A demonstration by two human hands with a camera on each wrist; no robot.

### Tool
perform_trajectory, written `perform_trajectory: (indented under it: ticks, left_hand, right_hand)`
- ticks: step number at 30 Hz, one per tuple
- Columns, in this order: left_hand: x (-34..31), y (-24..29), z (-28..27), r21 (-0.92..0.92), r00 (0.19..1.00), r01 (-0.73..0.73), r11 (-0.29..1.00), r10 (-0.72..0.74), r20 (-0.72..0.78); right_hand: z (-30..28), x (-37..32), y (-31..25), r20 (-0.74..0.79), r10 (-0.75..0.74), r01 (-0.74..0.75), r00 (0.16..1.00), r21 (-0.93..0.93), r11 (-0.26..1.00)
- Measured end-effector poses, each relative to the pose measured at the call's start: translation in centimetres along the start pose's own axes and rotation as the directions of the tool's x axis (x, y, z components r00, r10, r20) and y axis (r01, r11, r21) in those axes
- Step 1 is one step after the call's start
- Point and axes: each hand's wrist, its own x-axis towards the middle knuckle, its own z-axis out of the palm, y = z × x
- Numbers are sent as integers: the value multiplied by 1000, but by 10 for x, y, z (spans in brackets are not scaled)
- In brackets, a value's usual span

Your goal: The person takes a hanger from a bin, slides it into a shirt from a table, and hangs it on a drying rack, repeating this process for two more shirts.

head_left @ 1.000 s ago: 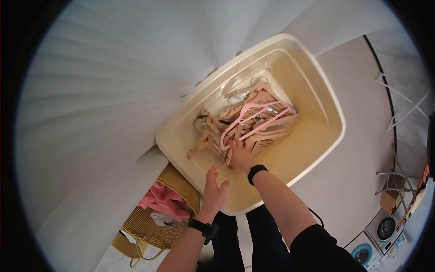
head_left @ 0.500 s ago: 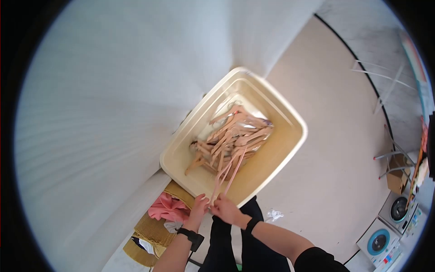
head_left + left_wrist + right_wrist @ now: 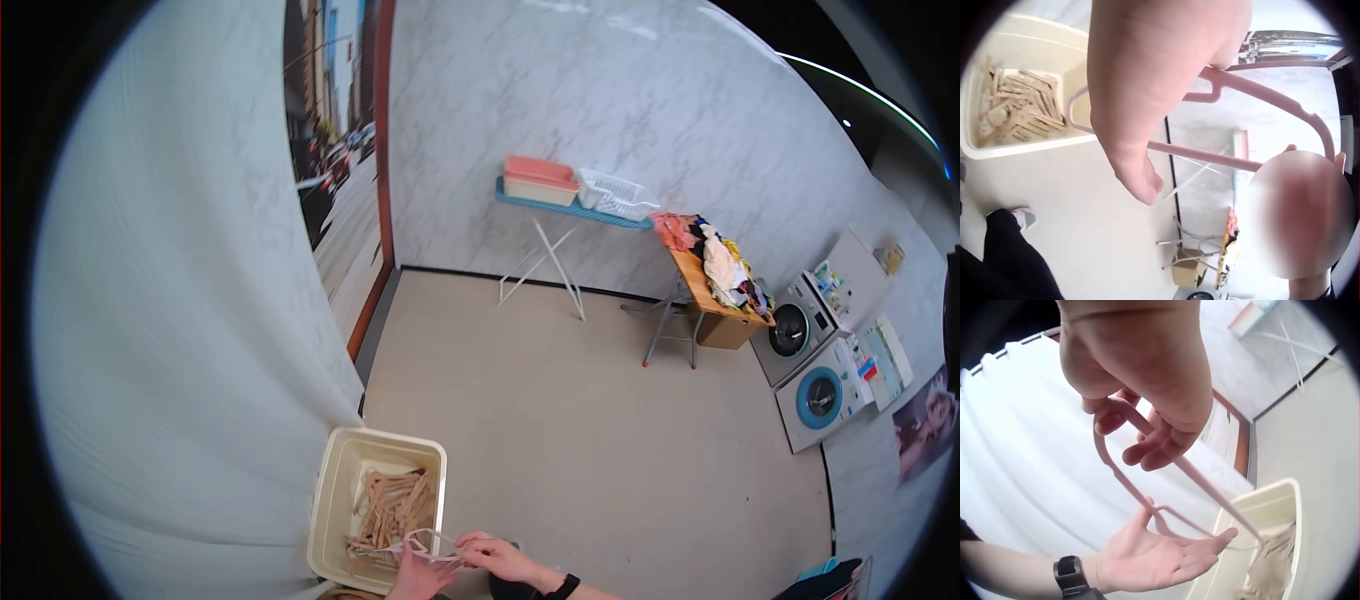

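A pink hanger (image 3: 1200,484) is held up beside the cream bin (image 3: 325,500). Curled at one end of it, the fingers of my right hand (image 3: 1141,381) grip the frame. My left hand (image 3: 1160,556) lies palm up with straight fingers, and the hanger's far part crosses over the palm by the thumb. In the left wrist view the left hand (image 3: 1154,87) covers part of the hanger (image 3: 1210,156), while the right hand (image 3: 1300,215) is blurred. A heap of wooden hangers (image 3: 393,505) lies in the bin.
White curtain (image 3: 200,350) hangs along the left. Across the floor (image 3: 560,430) stand an ironing board (image 3: 600,213) bearing a pink-and-cream tub (image 3: 540,182) and white basket (image 3: 615,195), a table piled with clothes (image 3: 722,258), and two washing machines (image 3: 820,398).
The pink hanger was lifted out of the bin, first by the right hand. The head view has swung up toward the room, so the bin and hands now sit low at the left.
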Motion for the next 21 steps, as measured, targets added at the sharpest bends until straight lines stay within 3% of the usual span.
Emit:
perform_trajectory:
  ticks: [1, 2, 4, 5, 7, 8, 10, 11, 13, 14, 16, 17, 19, 20, 21]
  left_hand:
    - [13, 2, 14, 233, 991, -49, 971, 18, 130]
    - [32, 1, 27, 213, 988, -44, 976, 10, 156]
    - [57, -5, 93, 229, 993, -53, 972, 26, 119]
    - [70, -10, 119, 201, 996, -74, 977, 61, 71]
    - [109, -15, 156, 193, 991, -19, 981, -8, 137]
    - [126, -21, 184, 258, 991, -45, 965, 11, 131]
    - [161, -44, 227, 337, 991, -63, 939, 20, 131]
    - [181, -58, 242, 472, 992, -110, 875, 65, 109]
    - [215, -88, 274, 705, 981, -184, 685, 167, 94]
    - [227, -102, 290, 719, 984, -175, 673, 154, 95]
    - [256, -126, 324, 908, 976, -192, 373, 171, 136]
    - [282, -134, 333, 909, 978, -192, 369, 154, 144]
    - [323, -145, 349, 882, 844, -470, 32, 309, 438]
    - [343, -147, 356, 882, 846, -470, 33, 301, 440]
    - [342, -148, 386, 866, 884, -461, 193, 189, 428]
  right_hand:
    - [-15, -17, -14, -90, 69, -65, 994, 52, 997]
    - [-35, -31, -21, -120, 34, -28, 992, 57, 998]
    - [-75, -60, -31, -225, -46, 2, 973, -190, 982]
    - [-92, -74, -37, -267, -64, 15, 961, -182, 983]
    - [-130, -102, -49, -328, -120, 29, 937, -270, 962]
    - [-147, -117, -53, -361, -132, 33, 923, -267, 963]
    - [-182, -153, -60, -536, -115, 113, 836, -36, 993]
    - [-198, -172, -61, -554, -118, 121, 824, -32, 992]
    - [-232, -212, -66, -692, 2, 189, 722, 200, 962]
    - [-247, -229, -67, -707, 1, 201, 707, 203, 958]
    - [-276, -254, -65, -775, 34, 202, 631, 207, 957]
    - [-294, -262, -66, -787, 31, 205, 616, 199, 958]
    - [-323, -273, -65, -807, 4, 201, 590, 152, 968]
    - [-339, -273, -61, -812, 4, 202, 583, 150, 968]
    - [-356, -270, -55, -845, 2, 286, 534, 183, 941]
